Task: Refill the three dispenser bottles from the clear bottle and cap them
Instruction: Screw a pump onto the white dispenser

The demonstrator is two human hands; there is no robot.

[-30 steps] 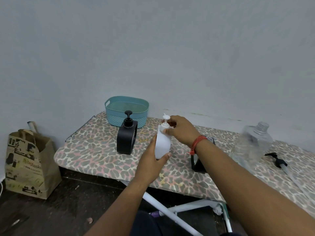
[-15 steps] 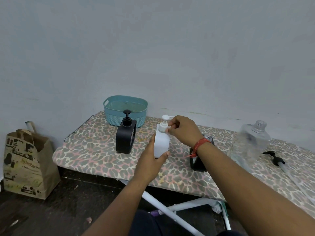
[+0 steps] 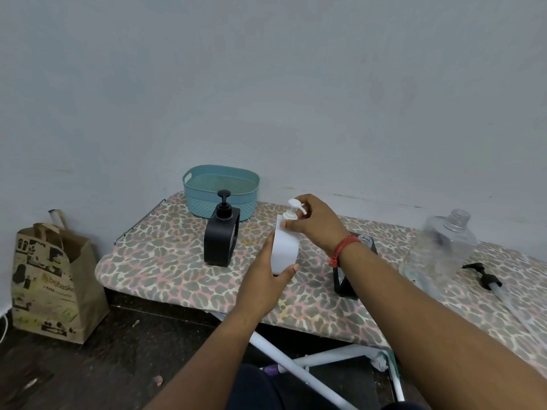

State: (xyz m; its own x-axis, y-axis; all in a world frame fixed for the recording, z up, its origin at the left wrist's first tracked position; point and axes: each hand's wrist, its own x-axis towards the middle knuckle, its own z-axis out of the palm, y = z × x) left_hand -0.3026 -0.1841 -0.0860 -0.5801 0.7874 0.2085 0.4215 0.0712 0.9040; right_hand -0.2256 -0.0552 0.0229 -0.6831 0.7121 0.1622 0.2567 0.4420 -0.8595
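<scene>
Table (image 3: 165, 261), really a leopard-print ironing board on a folding frame, is the main risk: a hard twist or downward push could rock it and tip what stands on it. Clear bottle (image 3: 438, 247) sits uncapped at right, light and near-empty by the look, so a passing forearm could knock it over. Open black dispenser (image 3: 344, 279) stands just behind the right wrist, same hazard. White dispenser bottle (image 3: 284, 247) is upright mid-board, left hand (image 3: 266, 279) wrapped around its body, right hand (image 3: 313, 223) pinched on the pump collar (image 3: 289, 216); cross-threading likely if the pump goes on tilted.
</scene>
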